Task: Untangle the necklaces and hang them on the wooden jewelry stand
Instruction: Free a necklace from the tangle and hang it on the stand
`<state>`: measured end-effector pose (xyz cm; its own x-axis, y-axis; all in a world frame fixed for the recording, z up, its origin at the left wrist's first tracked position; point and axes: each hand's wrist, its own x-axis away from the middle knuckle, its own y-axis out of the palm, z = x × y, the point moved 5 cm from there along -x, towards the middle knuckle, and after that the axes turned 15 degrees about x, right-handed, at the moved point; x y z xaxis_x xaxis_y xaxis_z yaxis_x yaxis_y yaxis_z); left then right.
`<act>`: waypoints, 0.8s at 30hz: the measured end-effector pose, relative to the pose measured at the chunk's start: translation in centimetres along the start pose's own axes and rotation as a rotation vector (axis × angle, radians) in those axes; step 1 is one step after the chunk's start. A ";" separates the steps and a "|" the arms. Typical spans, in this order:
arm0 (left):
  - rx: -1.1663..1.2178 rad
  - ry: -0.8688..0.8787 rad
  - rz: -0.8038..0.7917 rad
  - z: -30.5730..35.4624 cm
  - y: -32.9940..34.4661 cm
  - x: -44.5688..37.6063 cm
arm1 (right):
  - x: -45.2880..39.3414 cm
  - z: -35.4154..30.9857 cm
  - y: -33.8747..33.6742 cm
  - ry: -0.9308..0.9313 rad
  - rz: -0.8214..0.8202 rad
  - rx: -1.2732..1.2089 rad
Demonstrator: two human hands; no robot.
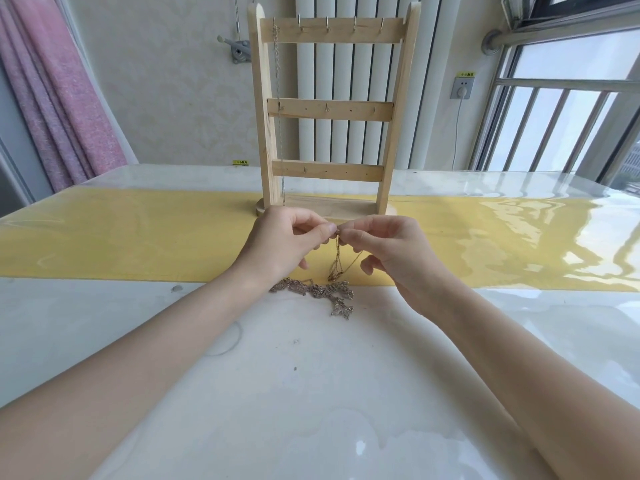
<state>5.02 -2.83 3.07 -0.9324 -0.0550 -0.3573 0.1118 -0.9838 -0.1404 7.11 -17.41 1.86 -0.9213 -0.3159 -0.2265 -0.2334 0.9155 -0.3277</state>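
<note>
The left hand (284, 242) and right hand (384, 251) met just near of the stand, both pinching the top of a gold chain (337, 261) between thumb and fingertips. The chain hung nearly straight down to the tangled necklaces (318, 292), a heap stretched left to right on the table (311, 393). Beyond stood the upright wooden jewelry stand (330, 109); one hung necklace (278, 109) dropped vertically from its top-left hook.

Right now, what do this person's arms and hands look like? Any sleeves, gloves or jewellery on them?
Both forearms are bare right to the frame's edge, with no sleeve showing. The left hand and the right hand wear no gloves, and no ring, watch or bracelet is visible. Nails look short and unpainted, as far as the view shows.
</note>
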 end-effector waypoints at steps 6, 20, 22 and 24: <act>-0.043 0.053 -0.013 0.4 0.2 0.1 | 0.0 -0.3 0.0 -0.038 0.038 0.058; 0.236 -0.159 0.010 0.4 0.2 0.6 | -0.2 -0.2 -0.4 -0.033 0.066 0.037; 0.234 -0.145 -0.005 0.7 0.4 0.6 | -0.2 -0.2 -0.4 -0.039 0.066 0.044; 0.220 -0.146 -0.031 0.8 0.6 0.7 | -0.1 -0.4 -0.2 -0.062 0.047 0.077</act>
<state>4.21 -3.60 3.47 -0.9757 -0.0326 -0.2167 0.0199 -0.9980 0.0605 7.14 -17.46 2.31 -0.9092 -0.2898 -0.2989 -0.1633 0.9087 -0.3842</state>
